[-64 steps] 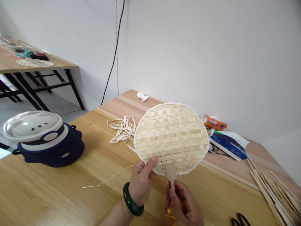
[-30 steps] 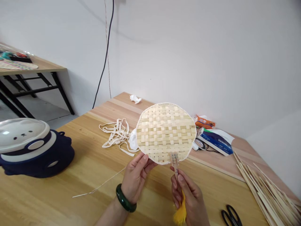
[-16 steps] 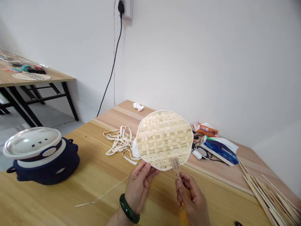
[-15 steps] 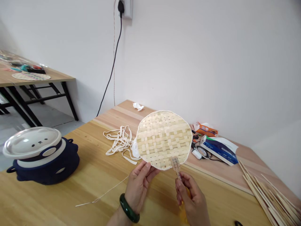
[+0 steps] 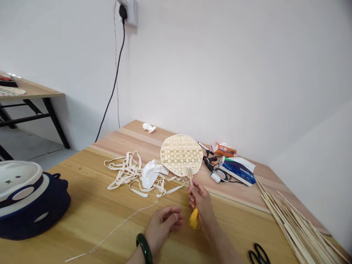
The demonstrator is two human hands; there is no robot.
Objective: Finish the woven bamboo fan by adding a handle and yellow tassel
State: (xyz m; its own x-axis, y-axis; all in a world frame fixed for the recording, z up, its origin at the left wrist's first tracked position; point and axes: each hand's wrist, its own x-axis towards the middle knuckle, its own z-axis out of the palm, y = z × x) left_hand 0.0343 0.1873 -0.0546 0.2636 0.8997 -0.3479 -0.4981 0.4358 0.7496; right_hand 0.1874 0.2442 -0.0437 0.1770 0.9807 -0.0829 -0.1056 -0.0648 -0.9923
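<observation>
A round hand fan (image 5: 181,154), woven from pale bamboo strips and edged in white, is held up by its handle in my right hand (image 5: 202,201). My fingers are closed round the handle, hiding most of it, and a yellow tassel (image 5: 194,220) hangs below. My left hand (image 5: 166,222) is apart from the fan, its fingers loosely curled with a gap at the thumb and nothing in them. A dark green bangle (image 5: 144,249) circles the left wrist. Near this hand, a thin thread (image 5: 121,223) trails across the table.
Tangled white tape (image 5: 128,170) and a crumpled white cloth or tissue (image 5: 151,175) lie left of the fan. Rightward are a blue tissue pack (image 5: 238,171), an orange pack (image 5: 224,149), bamboo strips (image 5: 297,223) and black-handled scissors (image 5: 259,253). A navy pot-like container (image 5: 52,205) stands left.
My left hand has let go of the fan's lower edge and drawn back. With my right hand, the fan has moved farther away and slightly left. The tassel and scissors now show more.
</observation>
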